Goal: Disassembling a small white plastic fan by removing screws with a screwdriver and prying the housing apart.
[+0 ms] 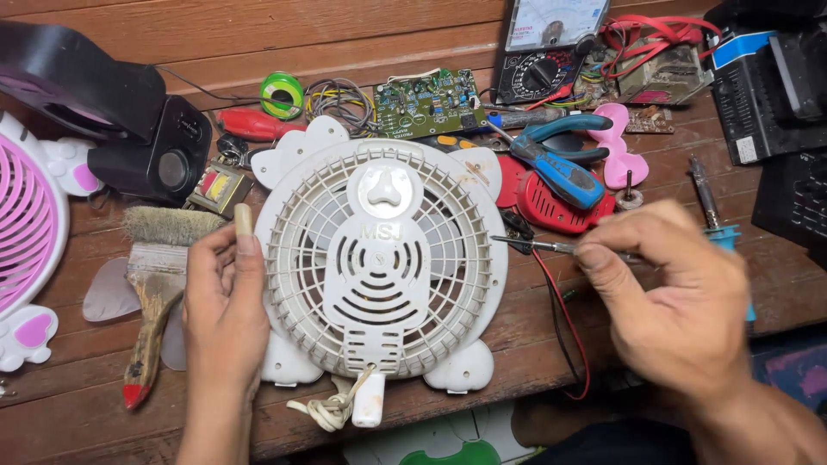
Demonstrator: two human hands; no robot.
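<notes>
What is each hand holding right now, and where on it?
Right hand pinches a thin metal tool by its rear end. Left hand rests against the white fan's left rim, not gripping it.

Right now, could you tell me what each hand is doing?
Left hand: open, resting against the white fan grille.
Right hand: closed, holding a metal-tipped tool.

- The white fan housing [379,258] fills the middle of the table [77,413], from mid-depth to the near edge.
- Bare wood lies along the near edge towards the left corner, beside the paintbrush [155,284].
- The far edge is crowded: a circuit board [428,103], a meter [547,47], pliers [560,159] and wire coils leave no clear path.
- The left edge is blocked by a black speaker [159,151] and a pink fan grille [26,224].
- To the right of the housing, red and black leads [568,331] cross the wood.
</notes>
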